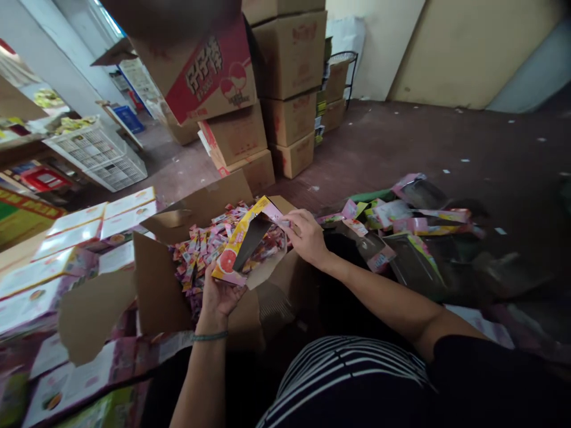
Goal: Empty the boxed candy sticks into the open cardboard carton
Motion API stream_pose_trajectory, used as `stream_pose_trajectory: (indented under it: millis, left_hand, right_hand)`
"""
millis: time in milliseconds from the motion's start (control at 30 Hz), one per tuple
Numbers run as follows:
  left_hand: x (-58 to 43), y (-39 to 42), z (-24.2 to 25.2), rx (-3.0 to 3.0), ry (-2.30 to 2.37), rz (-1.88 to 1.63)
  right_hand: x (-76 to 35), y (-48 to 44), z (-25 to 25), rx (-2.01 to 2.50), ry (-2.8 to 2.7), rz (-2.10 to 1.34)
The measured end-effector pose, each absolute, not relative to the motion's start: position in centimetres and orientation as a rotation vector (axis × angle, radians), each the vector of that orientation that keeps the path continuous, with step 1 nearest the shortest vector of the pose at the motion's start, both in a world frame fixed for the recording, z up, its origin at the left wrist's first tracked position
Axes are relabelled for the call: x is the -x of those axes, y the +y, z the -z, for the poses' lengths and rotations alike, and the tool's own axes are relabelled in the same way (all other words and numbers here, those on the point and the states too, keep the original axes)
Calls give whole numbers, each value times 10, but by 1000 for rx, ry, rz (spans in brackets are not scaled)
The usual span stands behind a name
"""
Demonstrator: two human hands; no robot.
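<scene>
Between my two hands is a yellow and pink window box (244, 241) with a grapefruit picture, tilted over a big carton. My left hand (222, 292) grips its lower left end from below. At its upper right end, my right hand (306, 236) has fingers closed on the pink edge. Through the dark window opening I cannot make out any contents. Below it the open cardboard carton (156, 284) is filled with many small pink, orange and purple sachets (198, 249). The carton's flaps are folded outward.
Packed white and yellow boxes (38, 270) are stacked at the left. A heap of clear-window packages (401, 232) lies on the floor at the right. Tall stacks of brown cartons (289, 56) stand ahead, and a white plastic crate (96, 148) is at the far left.
</scene>
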State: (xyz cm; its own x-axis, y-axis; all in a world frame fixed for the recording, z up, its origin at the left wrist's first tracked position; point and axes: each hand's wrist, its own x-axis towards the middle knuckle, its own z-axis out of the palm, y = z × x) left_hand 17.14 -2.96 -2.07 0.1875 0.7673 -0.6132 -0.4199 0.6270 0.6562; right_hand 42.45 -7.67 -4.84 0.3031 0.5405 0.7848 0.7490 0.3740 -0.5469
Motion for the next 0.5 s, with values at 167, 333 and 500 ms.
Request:
stream_pose_trajectory:
  millis: [167,333,500]
  left_hand:
    - [-202,-67,16,-485,1179,-933]
    - [-226,-94,19,-498,1164,-1052]
    - [-232,-116,22,-475,1144,-1151]
  right_hand:
    - [-433,-106,39,1348,-1340,-78]
    - [-395,-116,36,1110,-850,-1126]
    - [-382,-86,34,543,-21,-1442]
